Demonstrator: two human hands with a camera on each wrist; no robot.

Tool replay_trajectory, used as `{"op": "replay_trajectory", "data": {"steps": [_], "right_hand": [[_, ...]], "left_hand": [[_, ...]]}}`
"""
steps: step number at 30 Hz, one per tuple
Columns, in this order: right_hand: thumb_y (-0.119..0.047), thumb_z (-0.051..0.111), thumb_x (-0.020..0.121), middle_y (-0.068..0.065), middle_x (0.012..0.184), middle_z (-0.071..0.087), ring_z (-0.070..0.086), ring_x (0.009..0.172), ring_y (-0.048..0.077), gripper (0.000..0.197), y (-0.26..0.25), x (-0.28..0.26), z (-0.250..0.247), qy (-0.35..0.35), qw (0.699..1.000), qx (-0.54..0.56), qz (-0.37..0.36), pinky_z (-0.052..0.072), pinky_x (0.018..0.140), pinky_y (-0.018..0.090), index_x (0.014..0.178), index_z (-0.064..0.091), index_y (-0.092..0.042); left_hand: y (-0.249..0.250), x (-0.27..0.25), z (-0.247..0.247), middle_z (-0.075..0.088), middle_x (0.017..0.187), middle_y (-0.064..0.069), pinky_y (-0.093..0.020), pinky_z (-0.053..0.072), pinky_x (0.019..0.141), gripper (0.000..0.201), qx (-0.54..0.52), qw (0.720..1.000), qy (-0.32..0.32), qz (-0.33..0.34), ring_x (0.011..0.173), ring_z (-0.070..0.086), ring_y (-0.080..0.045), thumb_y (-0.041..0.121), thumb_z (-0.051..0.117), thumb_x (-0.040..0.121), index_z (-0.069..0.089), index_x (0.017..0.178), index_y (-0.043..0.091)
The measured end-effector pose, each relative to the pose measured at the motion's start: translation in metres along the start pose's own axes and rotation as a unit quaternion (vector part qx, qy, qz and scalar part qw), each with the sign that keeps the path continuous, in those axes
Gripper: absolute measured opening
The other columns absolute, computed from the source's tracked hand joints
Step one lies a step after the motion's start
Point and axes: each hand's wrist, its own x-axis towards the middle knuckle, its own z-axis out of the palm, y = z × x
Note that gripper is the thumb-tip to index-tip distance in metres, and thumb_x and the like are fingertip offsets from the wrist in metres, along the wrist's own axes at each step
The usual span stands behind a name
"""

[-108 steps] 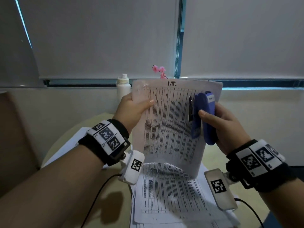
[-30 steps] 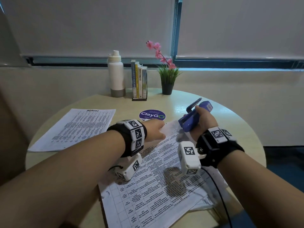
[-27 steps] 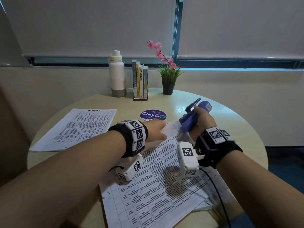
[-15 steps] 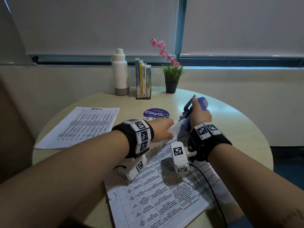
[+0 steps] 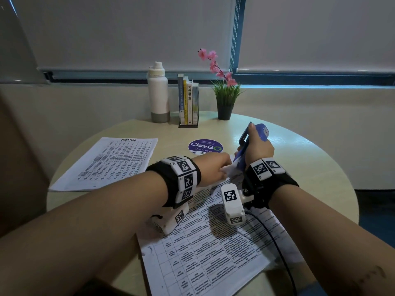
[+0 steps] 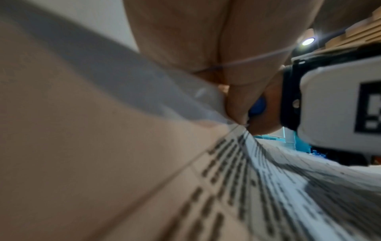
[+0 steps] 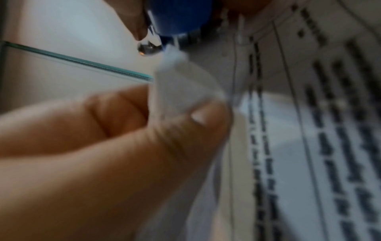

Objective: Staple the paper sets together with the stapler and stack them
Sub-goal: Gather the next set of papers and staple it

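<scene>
My right hand [image 5: 257, 149] has its grip clamped round the blue stapler [image 5: 251, 144], nose tipped down toward centre frame in the head view. My left hand [image 5: 212, 167] has thumb and finger together, pinching the top corner of the paper set [image 5: 205, 242] and lifting it off the counter [image 5: 320, 167]. In the right wrist view that raised corner [image 7: 179, 78] sits just at the stapler's mouth [image 7: 177, 24]; I cannot tell from the blur whether it is already between the jaws. I judge the corner is held up so the stapler can bite all the sheets at once without the base needing to slide under them, and the pinch keeps the sheets squared.

The set I am working on lies across the lower centre of the head frame, angled, printed with a ruled table of small text, with more sheet edges showing beneath it at lower right. Further out, at left of the frame, a second set headed ADMIN [image 5: 106, 163] lies flat and well apart, which I take to be the stack. A round ClayGo sticker [image 5: 205, 146] sits just beyond my left hand. At the top of the counter stand a bottle [image 5: 158, 92], some books [image 5: 188, 101] and a potted plant [image 5: 224, 99].
</scene>
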Motion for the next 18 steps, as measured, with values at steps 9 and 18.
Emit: {"op": "replay_trajectory", "data": {"steps": [9,18], "right_hand": [[-0.054,0.059,0.082,0.012,0.069,0.066,0.066,0.053,0.023,0.049,0.001,0.014,-0.014,0.002,0.986,0.153,0.064,0.056,0.063,0.037,0.088,0.058,-0.005],[-0.067,0.072,0.053,0.008,0.064,0.058,0.052,0.053,0.021,0.060,-0.003,0.000,-0.100,-0.206,0.973,-0.037,0.093,0.040,0.051,0.024,0.078,0.068,-0.012]], "left_hand": [[-0.005,-0.003,-0.002,0.060,0.115,-0.010,-0.034,0.046,0.082,0.031,0.009,0.999,-0.012,-0.035,0.101,0.058,-0.026,0.020,0.060,0.090,0.053,0.117,0.007],[-0.048,-0.008,-0.031,0.061,0.116,-0.005,-0.030,0.045,0.082,0.033,-0.213,0.950,0.169,-0.152,0.100,0.058,-0.021,0.015,0.054,0.093,0.054,0.126,0.012]]}}
